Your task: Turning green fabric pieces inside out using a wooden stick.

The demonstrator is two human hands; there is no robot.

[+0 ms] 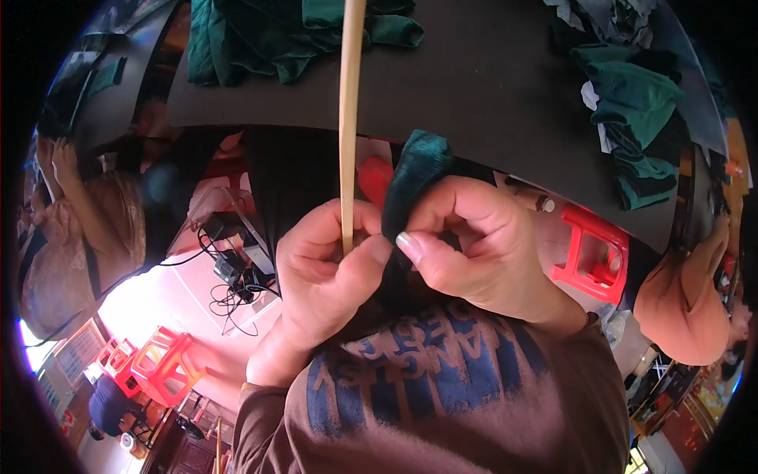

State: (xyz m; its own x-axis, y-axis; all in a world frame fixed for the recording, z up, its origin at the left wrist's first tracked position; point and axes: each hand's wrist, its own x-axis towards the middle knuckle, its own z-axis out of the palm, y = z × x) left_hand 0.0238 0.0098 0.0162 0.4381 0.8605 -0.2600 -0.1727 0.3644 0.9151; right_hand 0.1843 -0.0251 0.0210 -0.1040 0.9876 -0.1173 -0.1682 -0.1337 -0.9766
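Dark table (482, 79) under cloth heap (245, 43), red stool (594, 223) nearby; left grip (320, 261) around wooden stick (348, 118), right grip (478, 237) pinching green fabric (417, 170)

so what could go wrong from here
The long wooden stick reaches well beyond the left hand, so it might tip or swing if that grip loosens. The green velvet piece is pinched between thumb and finger of the right hand, so it could slip out.

Dim tabletop (489, 87), glaring floor (150, 296) at left; edges curve strongly.
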